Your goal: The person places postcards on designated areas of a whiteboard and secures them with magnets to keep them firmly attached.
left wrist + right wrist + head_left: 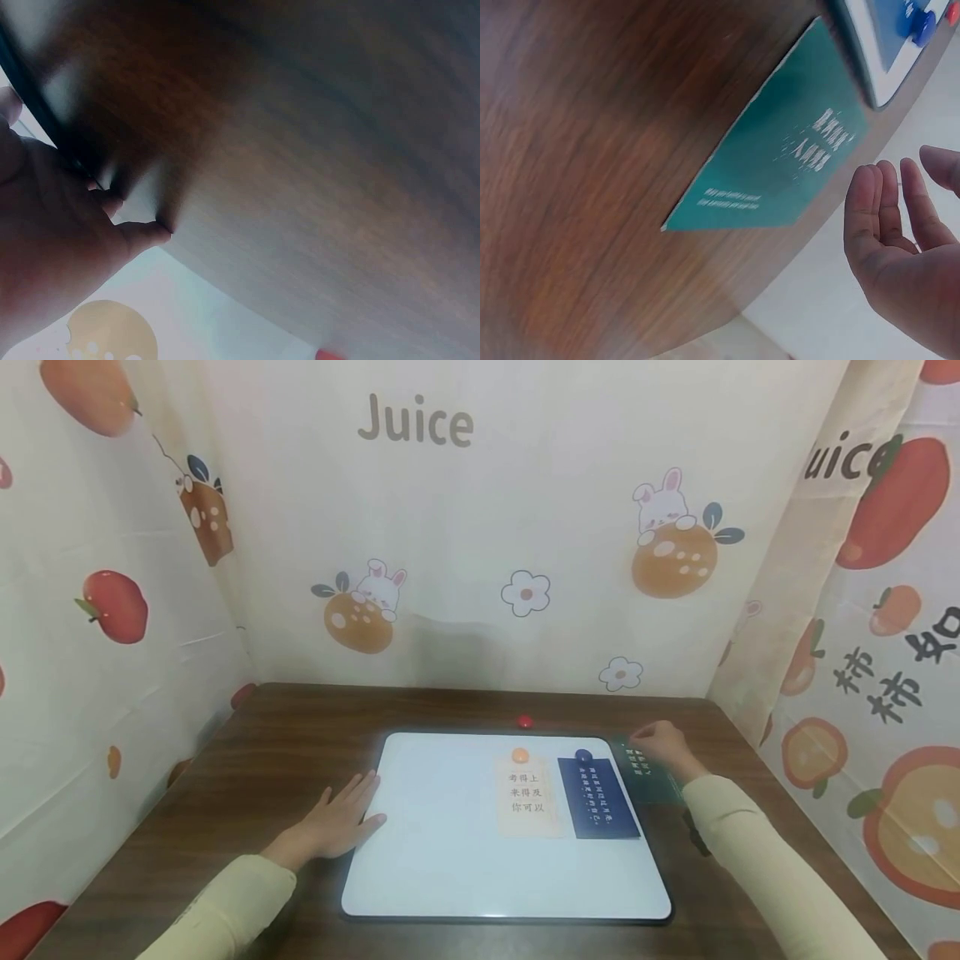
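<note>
In the head view's lower left, the left hand (pixel 333 824), spread, touches the whiteboard (pixel 435 852); centre right, the right hand (pixel 667 749), loosely ungripped, hovers near the green card (pixel 660 790).

Head cam high, R-wrist close, shared grn card (pixel 769 146)

In the head view, bright, rather even, slightly hazy, with soft shadow on the cloth (pixel 453 652) toward twelve o'clock from the whiteboard (pixel 427 827) and small glare at its six o'clock edge. From the left wrist, much dimmer, with smeared dark shadows toward eleven o'clock on the table (pixel 315 187). From the right wrist, moderately lit, with blurred lettering (pixel 826 121) on the green card (pixel 769 127).
</note>
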Motion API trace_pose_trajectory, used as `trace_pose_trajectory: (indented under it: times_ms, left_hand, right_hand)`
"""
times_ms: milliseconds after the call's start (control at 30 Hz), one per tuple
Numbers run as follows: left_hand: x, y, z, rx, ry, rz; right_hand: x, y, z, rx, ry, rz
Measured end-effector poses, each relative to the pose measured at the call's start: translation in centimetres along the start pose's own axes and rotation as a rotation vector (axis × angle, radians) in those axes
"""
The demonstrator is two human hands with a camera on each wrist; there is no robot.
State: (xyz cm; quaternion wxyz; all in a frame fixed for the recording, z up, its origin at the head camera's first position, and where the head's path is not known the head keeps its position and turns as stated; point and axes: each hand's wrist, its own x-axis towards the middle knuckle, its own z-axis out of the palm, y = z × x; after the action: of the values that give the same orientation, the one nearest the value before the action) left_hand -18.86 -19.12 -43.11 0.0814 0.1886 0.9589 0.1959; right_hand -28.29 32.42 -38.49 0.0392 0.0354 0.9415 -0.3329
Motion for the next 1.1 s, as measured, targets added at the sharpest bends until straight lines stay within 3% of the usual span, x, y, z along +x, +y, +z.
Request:
trace_pose_trajectory:
  times_ms: [300,1100]
  left_hand:
    - [-0.3,0.4,-0.3,-0.003,-0.007,-0.006]
    - [-0.3,0.9,-0.6,0.025,-0.016,-0.022]
  right_hand:
    - [-0.2,1.6,-0.8,0.011,-0.01,0.061]
    - [-1.2,4.2,-1.4,-0.002,0.081,0.25]
